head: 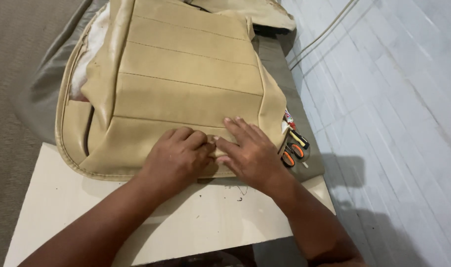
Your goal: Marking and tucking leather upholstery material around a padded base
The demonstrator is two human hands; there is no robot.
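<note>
Pale whitewashed brick flooring (393, 113) fills the right side of my view, and a grey-brown carpet-like surface (18, 59) fills the left. Between them stands a low cream-coloured board table (77, 207), its near half bare apart from a few small dark marks. Across its far half lies a tan leather-look seat cover with stitched horizontal panels (186, 74), resting partly on a grey-olive sheet of fabric (37, 94) that spreads out beneath it. At the cover's left edge, white padding (87, 59) shows through an opening.

My left hand (178, 155) rests on the front panel of the cover, fingers curled under into a loose fist, knuckles pressing down on the material. Whether anything is pinched inside the curl I cannot tell. My right hand (250, 151) lies just beside it, palm down and fingers spread flat on the same panel, thumb tip meeting the left hand's knuckles. It grasps nothing.

Just right of the cover's front corner, on the grey-olive sheet, lie scissors with orange-and-black handles (292, 153), and next to them a small white and red tube (288, 118). A thin pale cord (324, 32) runs across the brick flooring at upper right.
</note>
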